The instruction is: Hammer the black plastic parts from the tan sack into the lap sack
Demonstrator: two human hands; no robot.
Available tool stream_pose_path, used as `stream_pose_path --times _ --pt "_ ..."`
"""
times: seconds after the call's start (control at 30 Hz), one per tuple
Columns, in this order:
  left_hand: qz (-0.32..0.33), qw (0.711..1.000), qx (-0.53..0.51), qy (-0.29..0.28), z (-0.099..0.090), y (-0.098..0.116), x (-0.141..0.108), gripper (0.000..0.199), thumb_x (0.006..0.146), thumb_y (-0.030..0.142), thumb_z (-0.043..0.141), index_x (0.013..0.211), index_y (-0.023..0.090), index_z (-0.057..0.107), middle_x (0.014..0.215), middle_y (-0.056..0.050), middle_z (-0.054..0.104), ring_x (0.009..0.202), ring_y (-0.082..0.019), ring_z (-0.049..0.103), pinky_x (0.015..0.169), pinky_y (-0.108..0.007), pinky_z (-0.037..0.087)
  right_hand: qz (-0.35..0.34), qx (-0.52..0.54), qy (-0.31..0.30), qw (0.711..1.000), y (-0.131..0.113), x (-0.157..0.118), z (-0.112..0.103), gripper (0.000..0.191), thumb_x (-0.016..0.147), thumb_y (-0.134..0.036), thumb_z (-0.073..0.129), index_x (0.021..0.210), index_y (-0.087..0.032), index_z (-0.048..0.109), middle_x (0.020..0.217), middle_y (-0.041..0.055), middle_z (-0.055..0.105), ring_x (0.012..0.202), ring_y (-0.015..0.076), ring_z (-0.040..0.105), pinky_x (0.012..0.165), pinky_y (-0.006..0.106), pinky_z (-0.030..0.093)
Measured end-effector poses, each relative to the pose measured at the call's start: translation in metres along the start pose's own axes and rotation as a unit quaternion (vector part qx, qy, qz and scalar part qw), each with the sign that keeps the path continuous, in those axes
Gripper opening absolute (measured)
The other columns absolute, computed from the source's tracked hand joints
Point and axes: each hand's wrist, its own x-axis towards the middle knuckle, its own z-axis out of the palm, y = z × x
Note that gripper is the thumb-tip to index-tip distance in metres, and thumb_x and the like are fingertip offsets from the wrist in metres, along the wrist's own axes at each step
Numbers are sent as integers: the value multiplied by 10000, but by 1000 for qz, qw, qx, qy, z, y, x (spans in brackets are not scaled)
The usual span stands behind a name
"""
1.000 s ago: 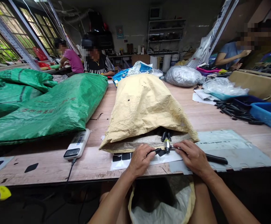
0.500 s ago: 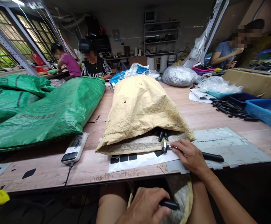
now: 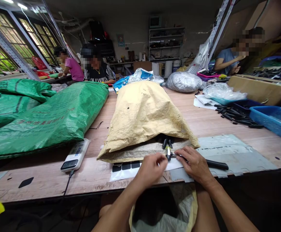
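My right hand (image 3: 191, 162) is closed around the metal shaft of a small hammer (image 3: 216, 164), near its shiny head with dark and yellowish ends. The hammer's black grip sticks out to the right over a grey sheet. My left hand (image 3: 152, 169), fingers curled inward, hovers at the table's front edge just left of the hammer head; what it may hold is hidden. Beneath it lies a white strip with black square patches (image 3: 126, 165). Black pieces (image 3: 165, 142) show in the mouth of a yellow woven sack (image 3: 142, 112). Another open sack (image 3: 191, 209) sits between my legs.
Green sacks (image 3: 58, 112) lie on the left, beside a white power bank (image 3: 75, 156) with a cable. On the right are a pile of black parts (image 3: 238, 116), a blue basket (image 3: 273, 117) and a cardboard box (image 3: 258, 88). Several people sit farther back.
My left hand has risen from the lap sack to the table edge beside the hammer head. The black piece it held is no longer seen. My right hand stays on the hammer.
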Motion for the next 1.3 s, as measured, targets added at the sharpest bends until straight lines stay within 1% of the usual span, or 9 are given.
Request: stream_pose_path --times 0.03,0.1,0.27,0.37,0.57,0.7,0.83,1.03,1.3 --pt "3 997 37 67 -3 3 20 233 900 302 526 951 184 721 856 -26 720 768 -155 631 701 -247 460 -1 1 0 1000 0 0 0 181 973 -267 543 1095 -233 673 954 44 646 909 199 584 827 338 458" --pt "-19 983 125 136 -1 3 55 204 861 310 590 963 193 722 913 -46 722 833 -187 652 753 -280 469 -5 3 2 1000 0 0 -1 183 971 -259 544 1099 -231 672 953 44 644 904 198 581 818 336 459" --pt "-105 947 263 153 13 2 89 204 821 387 659 943 238 728 1009 -74 727 934 -274 681 765 -344 471 -16 7 2 1000 1 0 -3 228 953 -203 536 1136 -234 668 973 46 645 911 200 585 808 333 463" --pt "-89 951 264 137 7 2 75 157 836 364 661 939 255 706 1019 -44 722 934 -248 679 741 -317 449 -17 9 1 1000 2 -1 -3 240 941 -186 536 1132 -242 672 973 45 650 916 202 590 813 332 466" --pt "-36 954 262 138 -25 -15 10 113 891 364 647 943 264 649 953 15 697 853 -169 642 677 -263 377 -9 5 -3 1000 0 -1 -4 228 944 -191 524 1112 -237 672 975 48 654 934 206 595 841 339 477" --pt "-8 964 244 103 -25 -28 -15 85 846 272 682 917 251 640 928 17 667 842 -160 622 708 -257 393 2 -24 -1 1000 -2 -1 -2 214 927 -197 547 1105 -217 664 990 58 654 957 226 598 863 368 484" --pt "24 968 220 122 -13 -39 -18 126 836 267 690 954 244 656 946 -6 646 903 -188 611 791 -278 421 2 -33 -1 999 -4 0 -6 231 956 -216 512 1120 -226 674 986 64 660 945 227 620 856 376 500" --pt "25 976 185 115 -15 -42 -17 136 821 255 712 954 247 685 917 2 646 866 -180 607 767 -278 414 44 71 85 993 -38 6 -26 302 978 -214 493 1246 -252 628 1066 75 676 1014 220 645 898 355 534" --pt "10 980 160 118 -14 -41 -16 135 797 233 721 928 245 691 903 11 643 869 -174 605 760 -269 407 32 152 61 986 -85 3 -37 362 965 -159 514 1292 -282 607 1133 71 679 1069 214 650 929 339 542"
